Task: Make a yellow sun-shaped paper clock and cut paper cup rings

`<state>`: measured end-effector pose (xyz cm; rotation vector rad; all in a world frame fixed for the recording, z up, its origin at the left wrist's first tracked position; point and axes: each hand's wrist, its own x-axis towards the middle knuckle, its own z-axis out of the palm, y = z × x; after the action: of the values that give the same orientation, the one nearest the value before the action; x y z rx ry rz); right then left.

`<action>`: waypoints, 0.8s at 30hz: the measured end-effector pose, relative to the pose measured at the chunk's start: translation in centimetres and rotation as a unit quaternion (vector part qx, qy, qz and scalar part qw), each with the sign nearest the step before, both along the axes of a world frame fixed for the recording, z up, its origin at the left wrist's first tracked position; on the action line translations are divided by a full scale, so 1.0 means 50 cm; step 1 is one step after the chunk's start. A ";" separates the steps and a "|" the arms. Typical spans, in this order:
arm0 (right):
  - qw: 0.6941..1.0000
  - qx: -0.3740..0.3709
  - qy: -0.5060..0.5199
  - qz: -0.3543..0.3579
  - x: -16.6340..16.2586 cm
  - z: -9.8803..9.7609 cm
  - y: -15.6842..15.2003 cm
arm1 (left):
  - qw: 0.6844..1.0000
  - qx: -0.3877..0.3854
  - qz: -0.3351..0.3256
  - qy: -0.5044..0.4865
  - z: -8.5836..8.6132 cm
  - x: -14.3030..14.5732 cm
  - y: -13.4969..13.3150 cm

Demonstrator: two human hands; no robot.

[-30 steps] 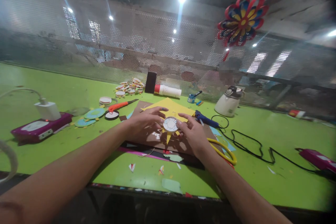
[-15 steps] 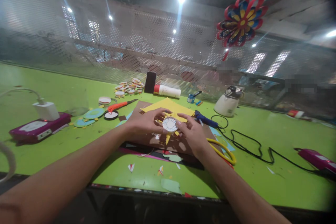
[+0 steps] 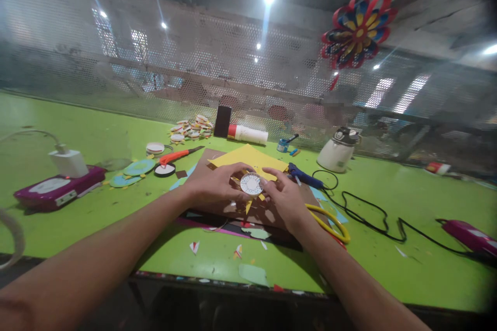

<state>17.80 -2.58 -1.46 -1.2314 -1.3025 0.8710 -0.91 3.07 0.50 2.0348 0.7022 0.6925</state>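
- Disc (image 3: 251,184), white, patterned face: between both hands, above brown sheet (image 3: 223,209).
- Left hand (image 3: 217,182): curled round disc, thumb at lower edge, fingers arched above.
- Right hand (image 3: 286,197): pinching disc's right edge, index finger held out.
- Yellow paper (image 3: 248,155): behind disc.
- Blue glue gun (image 3: 306,176): right, near right hand.
- Orange-handled knife (image 3: 176,157): left, on green counter (image 3: 411,181).

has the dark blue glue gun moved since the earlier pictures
No, the glue gun lies in the same place relative to the cream black-lidded jug.
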 end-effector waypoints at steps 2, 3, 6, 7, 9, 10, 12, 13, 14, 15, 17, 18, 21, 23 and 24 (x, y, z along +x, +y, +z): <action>1.000 -0.001 -0.003 -0.001 0.000 0.000 0.000 | 1.000 -0.006 -0.004 -0.005 0.000 0.000 0.000; 1.000 -0.002 -0.005 0.000 0.001 0.000 0.000 | 1.000 -0.009 -0.006 -0.007 0.000 0.000 0.000; 1.000 -0.003 -0.007 0.001 0.001 -0.001 0.001 | 1.000 -0.014 -0.006 -0.008 0.001 0.001 0.000; 1.000 -0.003 -0.006 0.001 0.001 -0.001 0.001 | 1.000 -0.014 -0.002 -0.006 0.001 0.001 0.000; 1.000 -0.002 -0.003 0.003 0.001 -0.002 0.001 | 1.000 -0.014 0.006 0.000 0.001 0.002 0.001; 1.000 -0.002 -0.001 0.004 0.001 -0.002 0.001 | 1.000 -0.013 0.009 0.003 0.001 0.002 0.002; 1.000 0.000 0.001 0.007 0.001 -0.002 0.001 | 1.000 -0.011 0.013 0.008 0.000 0.002 0.003; 1.000 0.001 0.002 0.008 0.001 -0.002 0.001 | 1.000 -0.010 0.014 0.008 0.000 0.003 0.003; 1.000 0.001 0.003 0.009 0.001 -0.003 0.002 | 1.000 -0.008 0.015 0.007 0.000 0.003 0.004; 1.000 0.002 0.004 0.009 0.001 -0.003 0.003 | 1.000 -0.007 0.016 0.006 0.000 0.003 0.004; 1.000 0.002 0.003 0.009 0.002 -0.004 0.004 | 1.000 -0.003 0.015 0.003 0.000 0.004 0.004; 1.000 0.002 0.003 0.010 0.002 -0.005 0.005 | 1.000 -0.001 0.015 0.004 0.001 0.004 0.004; 1.000 0.000 0.003 0.012 0.003 -0.006 0.005 | 1.000 0.011 0.021 0.013 0.002 0.004 0.002; 1.000 -0.003 0.004 0.011 0.004 -0.006 0.004 | 0.999 0.021 0.024 0.020 0.003 0.003 0.001; 1.000 -0.004 0.004 0.010 0.004 -0.005 0.004 | 0.999 0.024 0.022 0.022 0.003 0.003 0.001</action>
<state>17.99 -2.40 -1.72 -1.2212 -1.3079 0.8965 -0.74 3.12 0.66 2.0889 0.7649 0.6977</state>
